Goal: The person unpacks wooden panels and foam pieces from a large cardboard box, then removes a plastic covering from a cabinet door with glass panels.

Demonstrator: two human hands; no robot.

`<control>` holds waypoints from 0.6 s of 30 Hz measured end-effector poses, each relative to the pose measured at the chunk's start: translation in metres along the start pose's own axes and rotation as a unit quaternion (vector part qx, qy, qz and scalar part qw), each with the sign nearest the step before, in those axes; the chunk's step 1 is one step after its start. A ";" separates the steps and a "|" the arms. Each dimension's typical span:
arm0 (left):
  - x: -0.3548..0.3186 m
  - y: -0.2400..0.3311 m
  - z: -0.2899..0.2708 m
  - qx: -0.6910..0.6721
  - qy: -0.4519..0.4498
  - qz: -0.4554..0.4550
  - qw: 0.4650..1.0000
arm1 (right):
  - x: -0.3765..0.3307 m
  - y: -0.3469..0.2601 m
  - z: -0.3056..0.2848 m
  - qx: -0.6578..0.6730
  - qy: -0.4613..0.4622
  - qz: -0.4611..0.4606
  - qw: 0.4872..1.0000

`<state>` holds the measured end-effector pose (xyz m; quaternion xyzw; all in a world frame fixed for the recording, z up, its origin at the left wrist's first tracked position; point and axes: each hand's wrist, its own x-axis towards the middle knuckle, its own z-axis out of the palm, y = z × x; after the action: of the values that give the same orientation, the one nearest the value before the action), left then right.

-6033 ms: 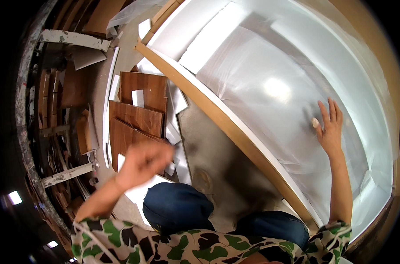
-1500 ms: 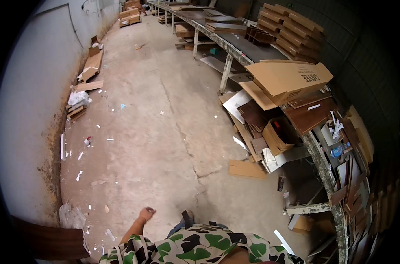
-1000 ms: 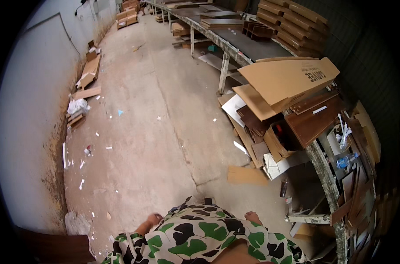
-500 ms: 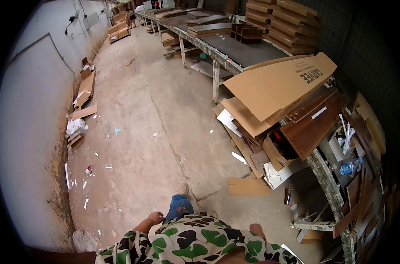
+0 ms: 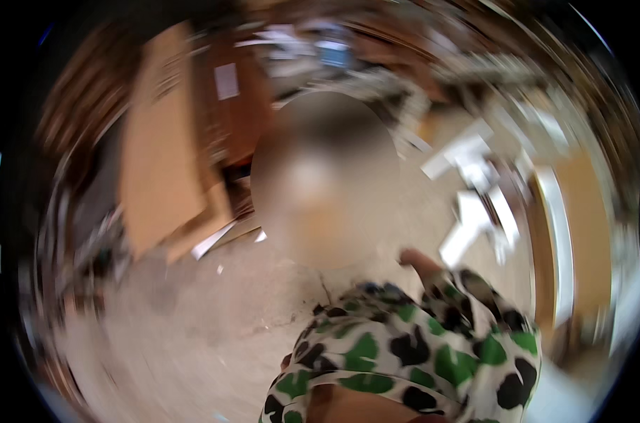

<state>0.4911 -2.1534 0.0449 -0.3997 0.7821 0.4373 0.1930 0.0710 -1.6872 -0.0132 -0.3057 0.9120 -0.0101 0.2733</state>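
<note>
Motion blur smears this view, and a blurred round patch covers its middle. My right hand [image 5: 413, 258] reaches out from a camouflage sleeve [image 5: 468, 303], over the floor. I see nothing in it, but its fingers are too smeared to read. Only a sliver of my left hand [image 5: 286, 362] shows past the left side of the shirt; its fingers are hidden. Neither hand visibly touches anything. Nearest to the right hand are white strips and pieces [image 5: 464, 229] lying on the concrete floor [image 5: 186, 317].
A large flat cardboard carton [image 5: 161, 155] sits at the upper left beside a dark brown board [image 5: 239, 106]. Behind them is a blue-and-clear bottle [image 5: 333, 53]. Tan and white panels [image 5: 581, 233] stand at the right.
My view has swung sharply to the right. The carton and brown board have shifted from the right side to the left, and the white wall and long aisle have left the view.
</note>
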 end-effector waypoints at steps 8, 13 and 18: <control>0.069 0.009 -0.124 0.195 -0.129 0.071 0.970 | -0.075 -0.168 -0.080 0.272 -0.017 0.173 0.946; 0.131 0.011 -0.178 0.299 -0.134 0.093 0.940 | -0.134 -0.188 -0.023 0.369 -0.028 0.301 0.879; 0.166 0.111 -0.177 -0.090 -0.097 0.155 0.979 | -0.199 -0.174 0.019 0.279 -0.081 0.386 0.876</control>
<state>0.3110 -2.3443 0.0921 -0.2447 0.7696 0.5673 0.1612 0.3089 -1.7142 0.1003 0.1597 0.8917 -0.1329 0.4021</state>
